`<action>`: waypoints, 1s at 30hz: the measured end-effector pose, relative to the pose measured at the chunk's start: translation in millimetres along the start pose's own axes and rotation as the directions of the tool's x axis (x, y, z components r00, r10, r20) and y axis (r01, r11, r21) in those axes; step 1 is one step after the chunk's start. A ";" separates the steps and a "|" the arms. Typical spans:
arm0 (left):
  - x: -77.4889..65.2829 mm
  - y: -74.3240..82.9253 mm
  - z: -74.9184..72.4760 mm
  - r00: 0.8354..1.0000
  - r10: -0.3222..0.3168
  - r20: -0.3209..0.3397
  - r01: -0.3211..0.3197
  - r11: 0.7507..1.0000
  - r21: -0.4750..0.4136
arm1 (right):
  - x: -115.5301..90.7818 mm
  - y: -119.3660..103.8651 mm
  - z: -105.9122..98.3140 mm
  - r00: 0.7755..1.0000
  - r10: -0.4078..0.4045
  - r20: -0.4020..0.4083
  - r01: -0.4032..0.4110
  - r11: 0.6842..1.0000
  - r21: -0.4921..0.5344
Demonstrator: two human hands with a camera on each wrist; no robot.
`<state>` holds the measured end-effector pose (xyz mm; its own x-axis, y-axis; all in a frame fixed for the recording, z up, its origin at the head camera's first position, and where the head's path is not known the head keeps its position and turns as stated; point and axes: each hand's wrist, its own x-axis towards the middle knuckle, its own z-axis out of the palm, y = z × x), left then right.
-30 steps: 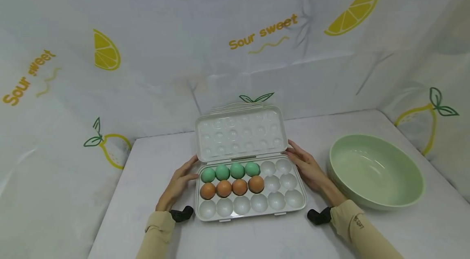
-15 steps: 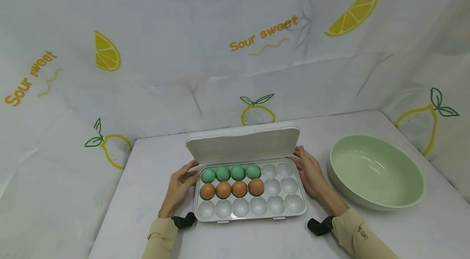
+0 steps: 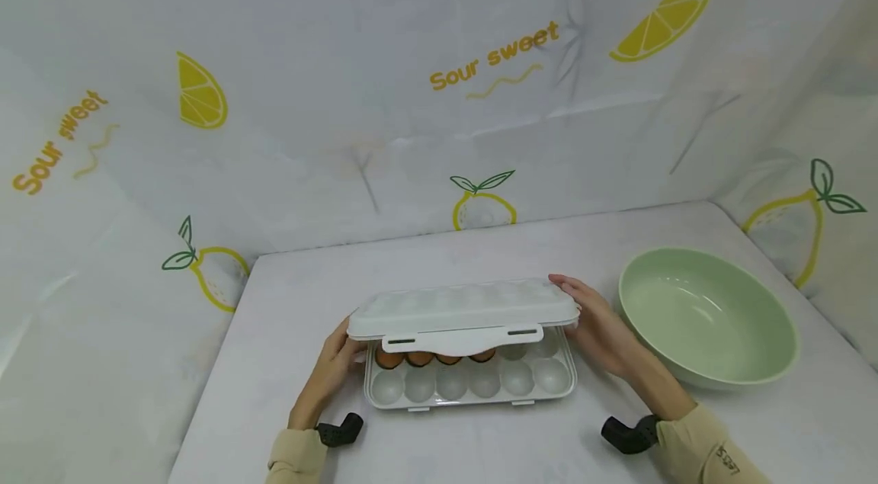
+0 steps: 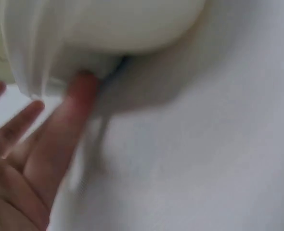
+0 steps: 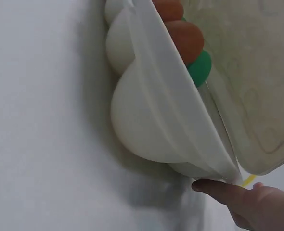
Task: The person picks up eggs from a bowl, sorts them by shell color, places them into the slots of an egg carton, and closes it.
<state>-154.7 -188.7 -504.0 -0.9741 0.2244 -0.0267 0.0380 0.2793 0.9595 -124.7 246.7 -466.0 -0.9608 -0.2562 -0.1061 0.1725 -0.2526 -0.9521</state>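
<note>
A white plastic egg box stands on the table, its lid tilted partway down over the egg tray. Under the lid's front flap several brown eggs show; the right wrist view also has a green egg behind the brown ones. The green row is hidden from the head view. My left hand lies at the box's left end, its thumb against the side, fingers extended. At the right end, my right hand touches the lid with straight fingers, a fingertip right at the tray's corner.
A large light green basin stands to the right, close beside my right forearm. Behind the white table hangs a white cloth printed with lemons. A black wrist mount juts out from my left cuff.
The lid has swung from leaning back to tilting forward over the tray, covering the green eggs and most of the brown ones. My right hand has followed the lid forward.
</note>
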 end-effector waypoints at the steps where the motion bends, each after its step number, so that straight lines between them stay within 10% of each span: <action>1: -2.7 2.1 0.3 1.000 -0.022 0.013 0.022 1.000 -0.009 | -3.5 -1.4 0.4 1.000 -0.001 0.012 0.001 0.999 -0.045; 5: -17.8 11.8 1.4 0.998 0.004 0.062 -0.004 1.000 -0.006 | -19.2 2.6 0.5 0.998 -0.061 0.029 0.065 0.984 -0.167; 9: -34.9 20.5 2.5 0.987 0.153 0.051 -0.159 0.977 0.143 | -35.4 10.2 2.0 0.968 -0.250 0.030 0.248 0.927 -0.283; 19: -65.6 7.9 9.9 0.922 0.386 0.035 -0.386 0.906 0.175 | -55.5 29.1 3.0 0.841 -0.521 0.145 0.499 0.642 -0.583; 25: -73.6 1.8 20.7 0.908 0.417 0.045 -0.409 0.859 0.309 | -55.9 36.0 5.0 0.720 -0.631 0.287 0.586 0.334 -0.738; 30: -75.2 5.8 25.3 0.897 0.437 0.069 -0.420 0.792 0.443 | -57.9 37.6 15.0 0.734 -0.619 0.279 0.541 0.284 -0.792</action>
<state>-75.5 -180.3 -503.5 -0.8415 0.3877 0.3762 0.5381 0.5406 0.6466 -59.4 238.1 -491.3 -0.7512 -0.2924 0.5918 -0.6427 0.5282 -0.5549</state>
